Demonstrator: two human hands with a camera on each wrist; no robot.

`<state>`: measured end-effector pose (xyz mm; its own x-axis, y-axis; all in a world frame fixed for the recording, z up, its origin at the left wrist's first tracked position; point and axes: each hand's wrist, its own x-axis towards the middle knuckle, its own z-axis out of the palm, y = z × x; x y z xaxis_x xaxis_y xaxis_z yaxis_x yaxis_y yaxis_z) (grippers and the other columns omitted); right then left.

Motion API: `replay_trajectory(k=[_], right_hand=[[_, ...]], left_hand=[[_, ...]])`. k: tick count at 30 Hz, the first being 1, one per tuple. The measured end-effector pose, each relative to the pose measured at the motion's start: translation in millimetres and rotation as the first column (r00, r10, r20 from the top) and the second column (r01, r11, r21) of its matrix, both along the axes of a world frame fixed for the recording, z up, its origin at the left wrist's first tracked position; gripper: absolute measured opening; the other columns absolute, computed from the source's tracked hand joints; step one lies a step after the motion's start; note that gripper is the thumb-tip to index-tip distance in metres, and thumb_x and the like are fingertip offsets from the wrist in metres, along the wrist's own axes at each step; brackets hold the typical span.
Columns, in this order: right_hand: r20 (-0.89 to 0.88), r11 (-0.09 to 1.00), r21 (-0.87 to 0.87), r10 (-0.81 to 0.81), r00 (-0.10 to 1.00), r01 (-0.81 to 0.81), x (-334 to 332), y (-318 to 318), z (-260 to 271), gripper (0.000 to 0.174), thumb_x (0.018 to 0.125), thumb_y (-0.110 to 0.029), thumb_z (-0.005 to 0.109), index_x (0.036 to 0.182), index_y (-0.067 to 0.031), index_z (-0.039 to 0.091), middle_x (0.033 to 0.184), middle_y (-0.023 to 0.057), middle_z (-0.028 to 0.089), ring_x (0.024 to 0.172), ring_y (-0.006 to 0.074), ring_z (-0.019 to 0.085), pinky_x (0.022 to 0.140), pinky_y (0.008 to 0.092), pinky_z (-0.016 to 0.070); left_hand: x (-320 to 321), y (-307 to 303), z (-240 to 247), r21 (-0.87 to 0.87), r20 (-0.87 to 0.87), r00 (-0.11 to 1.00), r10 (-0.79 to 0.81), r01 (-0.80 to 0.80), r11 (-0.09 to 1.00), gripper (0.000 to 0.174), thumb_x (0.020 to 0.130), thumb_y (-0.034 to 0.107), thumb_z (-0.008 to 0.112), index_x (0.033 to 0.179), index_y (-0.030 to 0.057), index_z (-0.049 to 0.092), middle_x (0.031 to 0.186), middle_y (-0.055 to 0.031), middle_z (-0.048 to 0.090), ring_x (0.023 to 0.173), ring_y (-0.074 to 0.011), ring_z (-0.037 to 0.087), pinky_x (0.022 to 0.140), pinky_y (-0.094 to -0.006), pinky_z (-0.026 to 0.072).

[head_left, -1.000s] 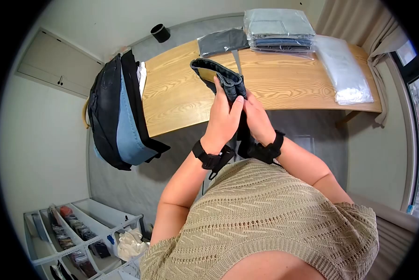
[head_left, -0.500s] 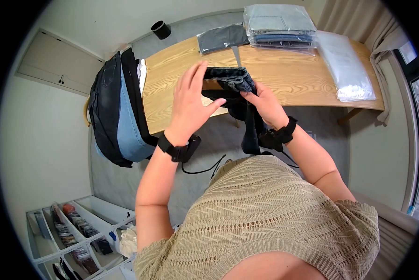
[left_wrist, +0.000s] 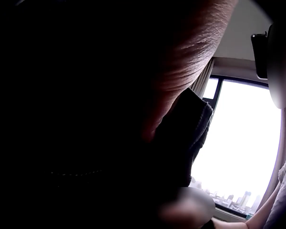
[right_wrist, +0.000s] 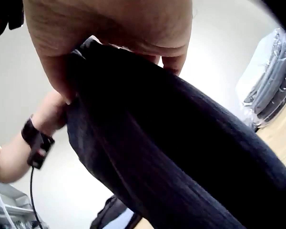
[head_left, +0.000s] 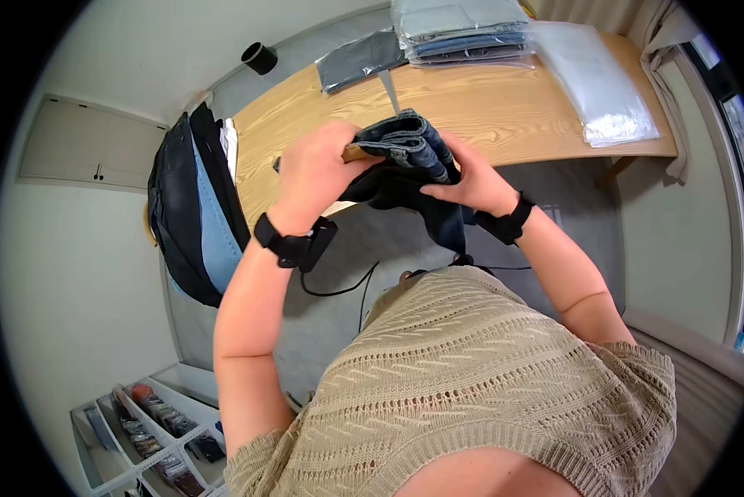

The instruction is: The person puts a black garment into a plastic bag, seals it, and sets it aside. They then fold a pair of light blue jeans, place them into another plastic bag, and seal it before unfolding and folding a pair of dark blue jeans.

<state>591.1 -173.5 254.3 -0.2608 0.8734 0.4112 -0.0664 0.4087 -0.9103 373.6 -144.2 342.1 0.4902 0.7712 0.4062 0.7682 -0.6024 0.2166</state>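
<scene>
A folded dark denim garment (head_left: 426, 157) is held up between both hands in front of the body, its lower part hanging down. The left hand (head_left: 314, 170) grips its left edge, the fingers bent over the cloth and partly hidden. On the other side the right hand (head_left: 475, 178) holds the garment, thumb on the near face and fingers behind. Dark cloth (right_wrist: 148, 133) fills much of the right wrist view beneath the right hand (right_wrist: 109, 28). The left wrist view is mostly dark, with part of the left hand (left_wrist: 195, 52) beside the cloth.
Across the wooden table (head_left: 504, 124) lie a bagged dark garment (head_left: 359, 60), a stack of bagged jeans (head_left: 463, 33) and clear plastic bags (head_left: 595, 87). Dark and blue clothes (head_left: 177, 207) hang at the left. A divided storage unit (head_left: 132, 472) stands at lower left.
The left hand came off the garment, spread wide, then took its left edge. The right hand has moved slightly right and up, and the garment has opened out wider between the hands.
</scene>
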Motion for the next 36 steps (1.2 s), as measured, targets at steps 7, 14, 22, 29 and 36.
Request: replay_trajectory(k=[7, 14, 22, 29, 36], right_hand=[[0.325, 0.991, -0.015, -0.123, 0.938, 0.135, 21, 9, -135, 0.024, 0.069, -0.008, 0.073, 0.088, -0.0035, 0.058, 0.081, 0.0124, 0.057, 0.081, 0.0316, 0.054, 0.072, 0.0358, 0.0434], [0.345, 0.978, -0.076, -0.156, 0.926, 0.193, 27, -6, -191, 0.024, 0.071, -0.005, 0.068, 0.093, -0.0056, 0.059, 0.089, 0.0113, 0.061, 0.087, 0.0328, 0.057, 0.074, 0.038, 0.0455], [0.375, 0.984, -0.098, -0.1, 0.922, 0.147, 30, -20, -279, 0.032, 0.071, -0.003, 0.064, 0.102, -0.0102, 0.061, 0.1, 0.012, 0.063, 0.095, 0.0331, 0.058, 0.078, 0.0387, 0.0469], [0.359, 0.943, -0.26, -0.107, 0.927, 0.209, 68, -35, -256, 0.015, 0.081, -0.002, 0.058, 0.095, -0.0046, 0.061, 0.09, 0.017, 0.063, 0.085, 0.033, 0.06, 0.076, 0.0337, 0.0471], [0.578, 0.785, 0.059, -0.531, 0.619, 0.617, 172, -20, -150, 0.012, 0.08, -0.008, 0.062, 0.091, -0.0027, 0.06, 0.079, 0.0169, 0.062, 0.076, 0.033, 0.059, 0.068, 0.0382, 0.0456]], left_hand=[[-7, -23, 86, 0.061, -0.12, 0.992, -0.046, 0.053, 0.997, 0.031, 0.058, 0.011, 0.078, 0.082, 0.0006, 0.061, 0.077, -0.014, 0.059, 0.072, -0.0333, 0.057, 0.063, -0.0357, 0.0459], [-30, -59, 143, 0.298, -0.149, 0.967, 0.207, -0.155, 0.942, 0.033, 0.064, 0.004, 0.073, 0.094, -0.0052, 0.06, 0.091, -0.0163, 0.063, 0.085, -0.0308, 0.06, 0.078, -0.0303, 0.0461], [-47, -75, 185, 0.234, 0.274, 0.814, 0.512, -0.572, 0.786, 0.029, 0.07, 0.011, 0.077, 0.092, -0.0043, 0.066, 0.084, -0.0059, 0.066, 0.076, -0.0131, 0.06, 0.073, -0.0266, 0.0471], [-94, -69, 189, 0.158, 0.445, 0.658, 0.608, -0.726, 0.67, 0.041, 0.077, 0.021, 0.075, 0.104, -0.0075, 0.06, 0.095, -0.0106, 0.064, 0.08, -0.0164, 0.06, 0.076, -0.0258, 0.0475], [-195, -58, 107, -0.27, 0.622, 0.463, 0.632, -0.63, 0.728, 0.034, 0.081, 0.019, 0.071, 0.106, -0.0024, 0.061, 0.097, -0.0059, 0.063, 0.082, -0.0125, 0.059, 0.075, -0.0247, 0.047]])
